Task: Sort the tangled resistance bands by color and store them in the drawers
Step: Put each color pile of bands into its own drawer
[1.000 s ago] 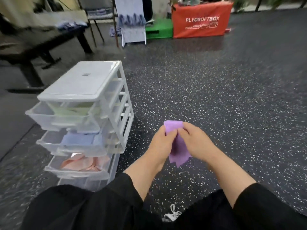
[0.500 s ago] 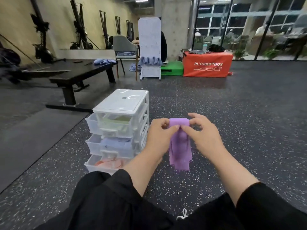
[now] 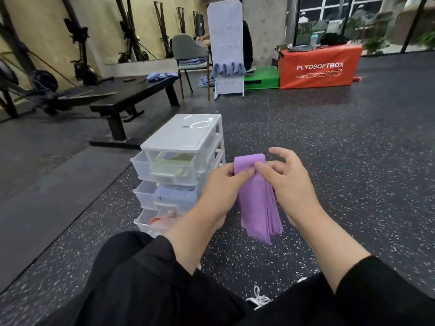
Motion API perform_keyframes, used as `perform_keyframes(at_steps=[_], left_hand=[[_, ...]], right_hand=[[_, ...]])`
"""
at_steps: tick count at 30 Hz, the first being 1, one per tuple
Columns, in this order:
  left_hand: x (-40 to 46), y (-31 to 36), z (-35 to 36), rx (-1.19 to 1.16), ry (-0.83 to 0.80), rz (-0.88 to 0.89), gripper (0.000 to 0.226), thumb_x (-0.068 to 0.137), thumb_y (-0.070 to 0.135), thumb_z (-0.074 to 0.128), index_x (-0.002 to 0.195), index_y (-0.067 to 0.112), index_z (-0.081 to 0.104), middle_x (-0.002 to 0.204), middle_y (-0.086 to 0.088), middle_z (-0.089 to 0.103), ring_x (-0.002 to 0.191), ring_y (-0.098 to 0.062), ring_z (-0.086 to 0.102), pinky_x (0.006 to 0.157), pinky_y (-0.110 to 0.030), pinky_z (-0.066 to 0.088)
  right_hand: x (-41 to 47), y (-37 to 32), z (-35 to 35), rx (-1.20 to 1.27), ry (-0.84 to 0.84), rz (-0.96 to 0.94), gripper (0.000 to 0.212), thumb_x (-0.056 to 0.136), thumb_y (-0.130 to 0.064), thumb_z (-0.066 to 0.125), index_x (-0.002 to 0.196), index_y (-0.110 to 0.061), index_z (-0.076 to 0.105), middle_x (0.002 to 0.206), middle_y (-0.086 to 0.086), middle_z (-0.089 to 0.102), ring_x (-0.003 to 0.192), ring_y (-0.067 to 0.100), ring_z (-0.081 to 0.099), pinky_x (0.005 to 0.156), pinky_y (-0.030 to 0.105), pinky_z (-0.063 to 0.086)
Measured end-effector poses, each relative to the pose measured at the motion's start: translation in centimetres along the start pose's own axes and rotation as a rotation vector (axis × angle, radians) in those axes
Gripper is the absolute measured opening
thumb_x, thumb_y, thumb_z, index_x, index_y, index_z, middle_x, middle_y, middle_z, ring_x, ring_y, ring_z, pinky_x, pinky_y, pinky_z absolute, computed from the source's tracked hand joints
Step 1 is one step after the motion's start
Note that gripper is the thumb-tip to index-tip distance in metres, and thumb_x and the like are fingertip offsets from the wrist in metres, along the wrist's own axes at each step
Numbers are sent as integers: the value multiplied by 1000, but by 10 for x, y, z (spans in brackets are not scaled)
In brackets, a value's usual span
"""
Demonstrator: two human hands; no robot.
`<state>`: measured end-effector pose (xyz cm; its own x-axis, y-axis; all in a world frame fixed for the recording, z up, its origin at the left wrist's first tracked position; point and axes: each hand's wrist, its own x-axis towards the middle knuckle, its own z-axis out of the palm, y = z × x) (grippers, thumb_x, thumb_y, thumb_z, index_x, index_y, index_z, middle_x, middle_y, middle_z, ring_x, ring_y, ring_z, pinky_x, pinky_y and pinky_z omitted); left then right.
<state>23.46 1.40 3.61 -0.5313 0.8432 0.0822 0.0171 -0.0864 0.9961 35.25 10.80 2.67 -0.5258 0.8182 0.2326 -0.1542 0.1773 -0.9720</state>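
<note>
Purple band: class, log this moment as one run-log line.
purple band | pinched by left hand and right hand | drawers open | unstored

Gym room. Dark speckled rubber floor [image 3: 353, 142]; a plain grey mat [image 3: 47, 184] lies left of it. Black bench [image 3: 131, 92] as landmark: beige wall [image 3: 47, 24] with upright rigs behind it, grey chair [image 3: 188, 50] and white board [image 3: 226, 43] to its right, then green block [image 3: 261, 77], orange box [image 3: 320, 67] marked PLYOSOFTBOX. Windows [image 3: 329, 10] beyond the box.

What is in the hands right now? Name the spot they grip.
A folded purple band. The left hand and right hand both pinch it near its folded top end, and the rest hangs down.
</note>
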Motion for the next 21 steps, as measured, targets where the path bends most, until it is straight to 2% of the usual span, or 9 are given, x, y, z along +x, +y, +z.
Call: perform_keyframes(at_steps=[1, 3, 7, 10, 12, 14, 17, 19, 21], left_hand=[[4, 0, 2, -21, 18, -16, 19, 98, 16, 67, 111, 5, 75, 102, -12, 79, 87, -17, 73, 74, -29, 57], [13, -1, 4, -107, 81, -73, 19, 99, 16, 65, 109, 2, 73, 93, -14, 77, 79, -24, 70, 66, -31, 56], [30, -2, 1, -160, 223, -160, 8, 98, 19, 66, 95, 13, 70, 80, -5, 74, 68, -18, 67, 59, -25, 53], [37, -6, -10, -201, 320, -191, 8, 98, 20, 66, 93, 15, 70, 82, -4, 73, 73, -19, 65, 71, -32, 49], [37, -8, -20, -210, 377, -208, 8, 98, 20, 66, 95, 15, 71, 83, -4, 73, 74, -20, 64, 73, -34, 48], [34, -10, -33, -232, 436, -225, 7, 97, 19, 67, 96, 15, 72, 83, -5, 73, 78, -22, 64, 74, -35, 48], [26, -16, -51, -261, 491, -234, 6, 97, 17, 68, 100, 17, 72, 89, -4, 74, 85, -24, 63, 78, -40, 49], [19, -22, -63, -246, 503, -236, 13, 98, 15, 66, 109, 18, 71, 98, -6, 73, 87, -23, 65, 76, -39, 52], [11, -28, -75, -257, 501, -244, 14, 100, 15, 63, 112, 19, 68, 103, -7, 72, 87, -22, 64, 71, -35, 53]], right_hand=[[3, 6, -2, 30, -56, 43, 48, 88, -34, 75, 129, -28, 53, 104, -4, 77, 103, 14, 71, 87, 34, 51], [7, 21, -4, 85, -193, 117, 38, 92, -26, 71, 128, -23, 58, 109, -3, 77, 101, 15, 72, 82, 34, 52], [16, 47, -3, 114, -336, 205, 21, 92, -13, 70, 113, -12, 68, 101, 8, 78, 85, 17, 71, 74, 35, 53], [27, 58, 1, 121, -408, 259, 18, 92, -14, 71, 109, -10, 70, 101, 16, 76, 81, 25, 66, 68, 39, 46], [31, 61, 8, 91, -462, 289, 18, 92, -16, 71, 110, -16, 71, 103, 7, 77, 87, 24, 72, 75, 42, 54], [32, 66, 20, -33, -433, 264, 25, 89, -22, 75, 113, -24, 68, 106, -2, 75, 96, 19, 71, 87, 39, 57], [24, 77, 44, -255, -171, 274, 34, 82, -41, 79, 111, -29, 64, 104, -3, 66, 93, 16, 65, 80, 33, 53], [10, 84, 61, -162, -107, 399, 29, 85, -46, 76, 104, -25, 66, 101, -1, 67, 89, 20, 68, 80, 41, 59], [-6, 91, 80, 44, -139, 557, 29, 93, -45, 67, 102, -17, 69, 103, 5, 72, 90, 23, 73, 82, 43, 62]])
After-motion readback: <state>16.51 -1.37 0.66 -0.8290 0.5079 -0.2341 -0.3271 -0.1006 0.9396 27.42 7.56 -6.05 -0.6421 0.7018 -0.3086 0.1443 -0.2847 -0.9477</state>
